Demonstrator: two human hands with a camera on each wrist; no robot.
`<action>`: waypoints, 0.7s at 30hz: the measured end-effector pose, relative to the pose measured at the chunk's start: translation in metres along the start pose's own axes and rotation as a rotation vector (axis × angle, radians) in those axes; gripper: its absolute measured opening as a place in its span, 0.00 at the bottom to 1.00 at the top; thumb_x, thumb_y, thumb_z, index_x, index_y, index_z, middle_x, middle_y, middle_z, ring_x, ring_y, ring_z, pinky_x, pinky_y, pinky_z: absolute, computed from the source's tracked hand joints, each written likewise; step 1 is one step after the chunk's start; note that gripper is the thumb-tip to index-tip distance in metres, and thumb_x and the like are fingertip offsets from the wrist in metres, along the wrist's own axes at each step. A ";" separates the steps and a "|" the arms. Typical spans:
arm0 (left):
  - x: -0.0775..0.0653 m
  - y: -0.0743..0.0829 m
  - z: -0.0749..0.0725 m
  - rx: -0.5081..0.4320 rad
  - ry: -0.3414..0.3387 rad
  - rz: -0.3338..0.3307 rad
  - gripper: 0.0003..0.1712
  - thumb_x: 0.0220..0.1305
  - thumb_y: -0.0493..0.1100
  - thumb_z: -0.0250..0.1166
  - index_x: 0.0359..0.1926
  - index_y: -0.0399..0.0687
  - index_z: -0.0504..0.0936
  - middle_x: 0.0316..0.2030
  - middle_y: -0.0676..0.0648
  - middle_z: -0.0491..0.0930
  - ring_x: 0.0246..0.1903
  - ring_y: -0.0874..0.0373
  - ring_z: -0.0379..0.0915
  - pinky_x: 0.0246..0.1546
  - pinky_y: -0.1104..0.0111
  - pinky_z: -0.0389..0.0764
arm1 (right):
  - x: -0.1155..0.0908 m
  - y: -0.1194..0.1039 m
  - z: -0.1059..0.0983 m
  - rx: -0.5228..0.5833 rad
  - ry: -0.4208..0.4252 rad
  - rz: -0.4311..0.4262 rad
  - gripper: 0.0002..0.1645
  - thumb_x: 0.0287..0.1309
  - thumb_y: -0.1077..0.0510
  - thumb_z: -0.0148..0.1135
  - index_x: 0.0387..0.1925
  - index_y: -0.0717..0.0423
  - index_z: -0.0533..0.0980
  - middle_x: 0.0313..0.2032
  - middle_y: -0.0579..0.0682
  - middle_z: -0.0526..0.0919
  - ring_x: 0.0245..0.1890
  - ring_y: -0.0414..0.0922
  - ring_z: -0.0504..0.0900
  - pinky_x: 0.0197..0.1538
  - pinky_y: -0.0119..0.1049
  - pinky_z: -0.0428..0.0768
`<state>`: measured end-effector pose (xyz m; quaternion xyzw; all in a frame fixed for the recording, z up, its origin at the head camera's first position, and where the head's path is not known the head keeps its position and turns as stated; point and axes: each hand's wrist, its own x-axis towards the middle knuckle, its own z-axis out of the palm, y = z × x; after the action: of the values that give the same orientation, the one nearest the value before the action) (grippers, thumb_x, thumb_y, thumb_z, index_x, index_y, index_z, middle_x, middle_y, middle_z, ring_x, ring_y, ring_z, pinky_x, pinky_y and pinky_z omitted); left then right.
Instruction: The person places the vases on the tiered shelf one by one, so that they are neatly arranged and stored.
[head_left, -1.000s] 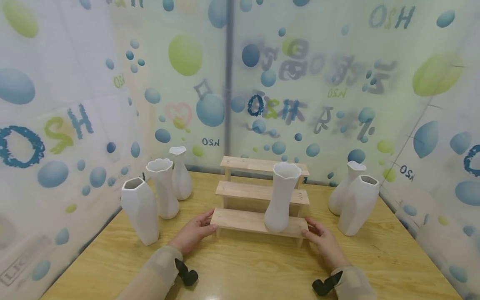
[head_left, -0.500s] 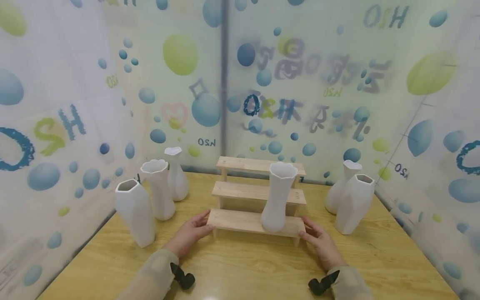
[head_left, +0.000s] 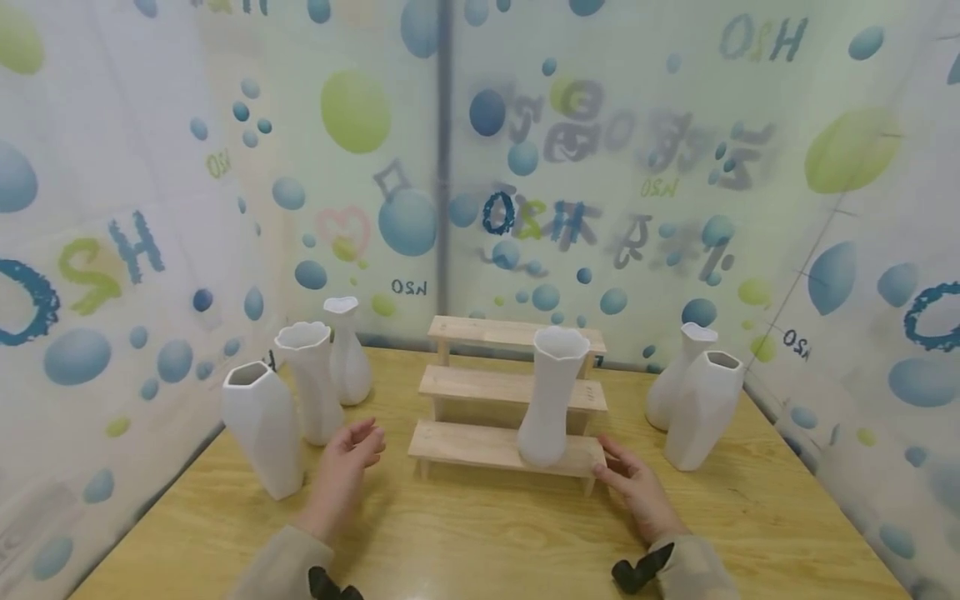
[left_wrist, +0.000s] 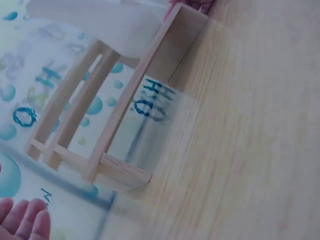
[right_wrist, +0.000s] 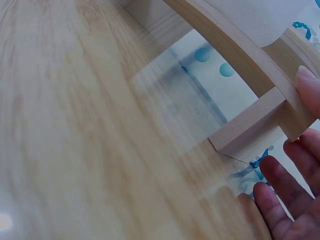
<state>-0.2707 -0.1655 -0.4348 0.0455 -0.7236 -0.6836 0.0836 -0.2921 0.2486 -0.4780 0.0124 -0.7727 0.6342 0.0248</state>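
Observation:
A three-tier wooden step stand [head_left: 465,442] is on the table, with a white scalloped-rim vase [head_left: 546,408] upright on the right half of its lowest step. My right hand [head_left: 639,490] pinches the right end of that step; the right wrist view has the thumb [right_wrist: 311,90] at the board's end and a finger against its underside. Away from the stand, my left hand [head_left: 341,467] hovers with loosely bent fingers and holds nothing. It is nearest the left scalloped-rim vase [head_left: 313,392]. In the left wrist view its fingertips [left_wrist: 37,220] are apart from the stand.
At the left, a faceted white vase [head_left: 264,433] and a narrow-necked one [head_left: 350,367] flank the scalloped one. Two more, a faceted vase [head_left: 701,417] and a narrow-necked one [head_left: 675,383], are at the right. A patterned curtain [head_left: 360,200] surrounds the table [head_left: 465,542].
My left hand has let go of the stand's left end and moved left, toward the left vases. The right hand keeps its hold. The head view has shifted slightly.

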 end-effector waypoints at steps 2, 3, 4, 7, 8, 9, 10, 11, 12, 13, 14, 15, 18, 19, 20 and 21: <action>-0.009 0.007 -0.005 -0.013 0.060 0.029 0.28 0.71 0.50 0.57 0.63 0.38 0.65 0.55 0.43 0.71 0.47 0.60 0.72 0.49 0.72 0.73 | -0.001 0.000 0.001 -0.003 0.007 -0.001 0.36 0.62 0.59 0.63 0.69 0.60 0.62 0.60 0.62 0.72 0.53 0.43 0.72 0.58 0.40 0.64; -0.013 0.011 -0.007 -0.029 0.095 0.051 0.26 0.71 0.49 0.57 0.62 0.38 0.67 0.53 0.45 0.73 0.44 0.62 0.72 0.46 0.74 0.73 | -0.001 0.000 0.001 -0.002 0.010 0.001 0.36 0.62 0.59 0.63 0.69 0.60 0.62 0.60 0.62 0.73 0.52 0.43 0.72 0.57 0.40 0.64; -0.017 0.015 -0.008 -0.055 0.141 0.088 0.22 0.71 0.46 0.58 0.59 0.38 0.69 0.50 0.47 0.74 0.42 0.64 0.72 0.44 0.77 0.73 | -0.001 0.000 0.001 0.001 0.011 0.002 0.36 0.62 0.59 0.63 0.69 0.60 0.62 0.59 0.62 0.73 0.52 0.43 0.72 0.57 0.39 0.64; -0.025 0.024 -0.012 -0.113 0.331 0.291 0.14 0.68 0.37 0.60 0.51 0.35 0.74 0.41 0.55 0.77 0.38 0.65 0.72 0.40 0.78 0.72 | -0.001 0.000 0.001 0.005 0.010 0.007 0.36 0.62 0.59 0.63 0.69 0.60 0.62 0.58 0.62 0.73 0.52 0.43 0.72 0.57 0.40 0.64; -0.027 0.026 -0.014 -0.114 0.405 0.388 0.12 0.66 0.34 0.60 0.48 0.32 0.75 0.39 0.57 0.77 0.38 0.65 0.72 0.40 0.79 0.72 | 0.000 0.001 0.001 0.008 0.009 0.009 0.36 0.62 0.59 0.63 0.69 0.60 0.62 0.59 0.62 0.73 0.52 0.43 0.72 0.57 0.40 0.64; -0.027 0.028 -0.017 -0.107 0.486 0.492 0.11 0.64 0.30 0.61 0.46 0.29 0.75 0.39 0.58 0.76 0.39 0.65 0.72 0.41 0.78 0.71 | 0.000 0.001 0.001 0.008 0.007 0.010 0.37 0.62 0.59 0.62 0.69 0.60 0.62 0.60 0.62 0.72 0.53 0.44 0.72 0.57 0.40 0.64; -0.026 0.028 -0.020 -0.081 0.572 0.582 0.12 0.61 0.28 0.62 0.46 0.27 0.75 0.41 0.58 0.76 0.41 0.65 0.71 0.43 0.78 0.69 | 0.000 0.002 0.001 0.005 0.005 0.012 0.37 0.62 0.59 0.62 0.70 0.60 0.61 0.61 0.62 0.71 0.54 0.44 0.71 0.58 0.40 0.64; -0.025 0.028 -0.024 -0.043 0.659 0.653 0.14 0.59 0.27 0.63 0.46 0.26 0.75 0.42 0.60 0.75 0.44 0.64 0.69 0.46 0.77 0.67 | 0.000 0.002 0.000 0.004 0.004 0.013 0.37 0.62 0.58 0.62 0.70 0.59 0.61 0.62 0.61 0.70 0.55 0.45 0.71 0.58 0.41 0.64; -0.023 0.028 -0.029 -0.007 0.735 0.702 0.17 0.57 0.27 0.64 0.48 0.25 0.74 0.45 0.60 0.73 0.47 0.64 0.67 0.50 0.76 0.65 | 0.000 0.002 0.000 0.001 0.003 0.013 0.37 0.62 0.58 0.62 0.70 0.59 0.61 0.63 0.61 0.69 0.56 0.46 0.70 0.59 0.42 0.64; -0.021 0.027 -0.033 0.019 0.798 0.729 0.20 0.55 0.28 0.64 0.50 0.25 0.72 0.49 0.59 0.70 0.52 0.63 0.65 0.54 0.73 0.62 | 0.000 0.002 0.000 -0.003 0.002 0.014 0.37 0.62 0.58 0.62 0.70 0.59 0.61 0.64 0.61 0.68 0.57 0.48 0.69 0.60 0.43 0.63; -0.019 0.026 -0.037 0.037 0.849 0.724 0.24 0.54 0.29 0.65 0.53 0.26 0.70 0.54 0.57 0.68 0.56 0.62 0.61 0.57 0.71 0.58 | 0.000 0.002 0.000 -0.003 -0.001 0.015 0.37 0.62 0.57 0.62 0.70 0.59 0.61 0.65 0.60 0.67 0.58 0.49 0.68 0.61 0.45 0.63; -0.017 0.025 -0.041 0.041 0.890 0.685 0.28 0.54 0.31 0.66 0.56 0.29 0.69 0.57 0.55 0.64 0.59 0.61 0.56 0.59 0.71 0.54 | 0.000 0.003 0.000 -0.005 -0.002 0.016 0.37 0.62 0.57 0.62 0.70 0.59 0.61 0.66 0.60 0.66 0.59 0.50 0.68 0.61 0.46 0.63; -0.015 0.021 -0.050 0.001 0.904 0.482 0.40 0.56 0.38 0.68 0.67 0.42 0.59 0.66 0.50 0.53 0.66 0.61 0.45 0.65 0.72 0.43 | 0.000 0.003 0.000 -0.003 -0.003 0.017 0.37 0.62 0.57 0.63 0.70 0.60 0.61 0.67 0.60 0.64 0.60 0.52 0.67 0.62 0.48 0.62; -0.014 0.019 -0.052 -0.024 0.888 0.406 0.44 0.56 0.39 0.69 0.70 0.47 0.55 0.68 0.49 0.49 0.68 0.61 0.42 0.66 0.73 0.40 | 0.000 0.003 0.000 -0.003 -0.004 0.018 0.37 0.62 0.57 0.62 0.70 0.60 0.61 0.67 0.60 0.65 0.60 0.52 0.67 0.62 0.48 0.62; -0.014 0.018 -0.053 -0.044 0.872 0.335 0.47 0.55 0.41 0.69 0.71 0.49 0.52 0.69 0.48 0.47 0.68 0.61 0.40 0.67 0.72 0.38 | 0.001 0.003 0.000 0.000 -0.004 0.017 0.37 0.62 0.57 0.62 0.70 0.60 0.61 0.66 0.60 0.65 0.60 0.52 0.67 0.62 0.48 0.62; -0.013 0.016 -0.054 -0.062 0.855 0.269 0.50 0.55 0.42 0.70 0.72 0.50 0.51 0.70 0.47 0.46 0.69 0.60 0.40 0.67 0.72 0.37 | 0.001 0.003 0.000 -0.002 -0.002 0.017 0.37 0.62 0.57 0.62 0.70 0.60 0.61 0.66 0.60 0.66 0.59 0.51 0.67 0.62 0.48 0.62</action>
<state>-0.2477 -0.2152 -0.4173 0.2269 -0.6026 -0.6078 0.4647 -0.2930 0.2492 -0.4806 0.0063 -0.7735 0.6335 0.0188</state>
